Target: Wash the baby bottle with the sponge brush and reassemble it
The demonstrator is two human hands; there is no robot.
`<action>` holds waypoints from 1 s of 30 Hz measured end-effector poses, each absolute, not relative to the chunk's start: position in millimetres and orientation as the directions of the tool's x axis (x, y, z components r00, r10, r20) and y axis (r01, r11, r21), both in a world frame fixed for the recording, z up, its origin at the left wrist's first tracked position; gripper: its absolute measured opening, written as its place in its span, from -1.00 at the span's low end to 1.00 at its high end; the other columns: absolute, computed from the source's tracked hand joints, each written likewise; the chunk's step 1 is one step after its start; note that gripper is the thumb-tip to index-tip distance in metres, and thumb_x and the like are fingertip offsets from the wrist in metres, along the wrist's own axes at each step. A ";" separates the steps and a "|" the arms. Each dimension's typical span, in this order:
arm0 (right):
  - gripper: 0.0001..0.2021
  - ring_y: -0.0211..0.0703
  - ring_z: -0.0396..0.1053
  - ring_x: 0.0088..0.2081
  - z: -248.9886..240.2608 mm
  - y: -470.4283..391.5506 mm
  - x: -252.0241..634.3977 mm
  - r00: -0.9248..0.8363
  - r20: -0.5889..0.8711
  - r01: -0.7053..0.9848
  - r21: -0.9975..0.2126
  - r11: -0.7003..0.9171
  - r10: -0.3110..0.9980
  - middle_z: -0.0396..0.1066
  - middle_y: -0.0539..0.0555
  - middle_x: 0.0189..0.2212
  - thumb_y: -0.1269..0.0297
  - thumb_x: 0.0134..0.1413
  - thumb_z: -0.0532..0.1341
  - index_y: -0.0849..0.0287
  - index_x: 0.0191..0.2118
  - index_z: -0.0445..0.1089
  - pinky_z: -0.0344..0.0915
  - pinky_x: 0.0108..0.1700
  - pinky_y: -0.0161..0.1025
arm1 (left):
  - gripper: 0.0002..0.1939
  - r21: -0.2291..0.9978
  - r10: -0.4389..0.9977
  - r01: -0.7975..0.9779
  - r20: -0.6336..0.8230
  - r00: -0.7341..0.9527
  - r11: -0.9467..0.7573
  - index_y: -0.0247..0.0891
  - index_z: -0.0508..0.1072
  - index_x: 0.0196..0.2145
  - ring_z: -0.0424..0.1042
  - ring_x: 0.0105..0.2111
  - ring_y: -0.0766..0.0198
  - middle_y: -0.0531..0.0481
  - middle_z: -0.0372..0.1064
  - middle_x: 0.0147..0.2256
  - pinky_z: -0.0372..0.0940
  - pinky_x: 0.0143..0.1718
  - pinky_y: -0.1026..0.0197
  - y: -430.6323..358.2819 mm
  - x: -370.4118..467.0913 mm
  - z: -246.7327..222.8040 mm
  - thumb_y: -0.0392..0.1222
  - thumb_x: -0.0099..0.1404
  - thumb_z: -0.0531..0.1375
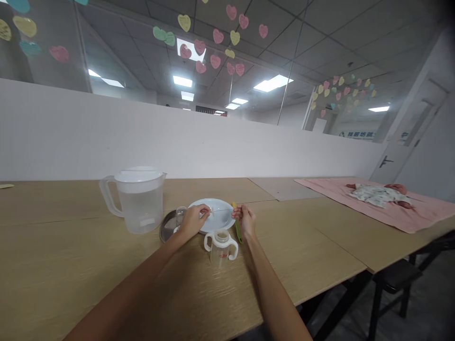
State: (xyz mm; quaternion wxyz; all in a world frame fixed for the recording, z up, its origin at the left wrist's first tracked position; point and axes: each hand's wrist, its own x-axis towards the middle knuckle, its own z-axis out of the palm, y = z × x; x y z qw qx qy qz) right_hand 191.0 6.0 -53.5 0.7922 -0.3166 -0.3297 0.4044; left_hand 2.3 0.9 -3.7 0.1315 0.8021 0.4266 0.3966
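Observation:
Over the white plate [222, 220], my left hand [194, 220] pinches a small pale piece at one end of a thin, straight item. My right hand [245, 220] has its fingers closed at the other end of that thin item, by the plate's right rim. An open clear bottle with two white handles [221, 248] stands upright just in front of the plate. Beside my right hand lies a green-handled brush [238, 233], partly hidden. A round metal tray [166, 226] with a clear dome cap [180, 215] on it is left of my left hand.
A large lidded pitcher [140, 203] of clear liquid stands at the left. On the right, a doll [378, 195] in patterned clothing lies on a pink cloth [405, 218]. A low white wall [199, 147] runs behind the wooden table [291, 251]. A dark stool [400, 274] is at the right.

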 end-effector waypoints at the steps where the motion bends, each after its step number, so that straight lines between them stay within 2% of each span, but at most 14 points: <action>1: -0.62 -0.33 0.33 -0.62 -53.8 6.1 190.4 0.442 0.268 -0.438 -0.769 0.466 0.856 0.39 -0.01 -0.60 -0.04 -0.12 0.25 0.24 -0.45 0.31 0.28 -0.53 -0.38 | -0.80 0.557 0.789 0.574 0.531 0.310 -0.600 -0.26 0.50 -0.30 0.46 -0.25 0.19 -0.08 0.51 -0.26 0.29 -0.17 0.18 2.1 2.4 -4.2 -0.27 0.17 0.09; 11: -0.63 -0.32 0.36 -0.58 -55.1 5.4 188.0 0.356 0.288 -0.482 -0.759 0.439 0.889 0.40 0.02 -0.58 -0.02 -0.10 0.27 0.26 -0.44 0.34 0.32 -0.49 -0.38 | -0.80 0.562 0.768 0.541 0.569 0.295 -0.625 -0.25 0.49 -0.29 0.46 -0.24 0.21 -0.06 0.51 -0.24 0.29 -0.15 0.20 -3.7 6.7 1.3 -0.28 0.19 0.08; 18: -0.65 -0.30 0.36 -0.57 -51.2 1.7 184.2 0.319 0.294 -0.476 -0.773 0.420 0.901 0.40 0.03 -0.58 -0.01 -0.07 0.25 0.24 -0.45 0.33 0.36 -0.45 -0.35 | -0.78 0.415 0.728 0.643 0.591 0.347 -0.644 -0.24 0.48 -0.26 0.43 -0.20 0.18 -0.07 0.49 -0.20 0.25 -0.08 0.15 -4.5 7.2 2.1 -0.31 0.21 0.06; 26: -0.61 -0.29 0.38 -0.57 -49.9 1.6 182.0 0.297 0.291 -0.509 -0.758 0.409 0.910 0.42 0.04 -0.57 -0.04 -0.16 0.31 0.25 -0.46 0.36 0.39 -0.45 -0.34 | -0.77 0.364 0.696 0.649 0.615 0.371 -0.668 -0.20 0.47 -0.25 0.41 -0.17 0.20 -0.04 0.48 -0.19 0.23 -0.05 0.17 -15.0 12.1 9.3 -0.30 0.26 0.03; 30: -0.62 -0.26 0.41 -0.55 -48.9 1.0 178.8 0.283 0.256 -0.540 -0.754 0.374 0.925 0.43 0.07 -0.58 -0.01 -0.16 0.33 0.27 -0.46 0.37 0.43 -0.43 -0.31 | -0.76 0.287 0.681 0.700 0.626 0.380 -0.654 -0.22 0.46 -0.23 0.39 -0.14 0.15 -0.06 0.47 -0.18 0.20 -0.03 0.14 -16.1 12.6 9.5 -0.32 0.27 0.02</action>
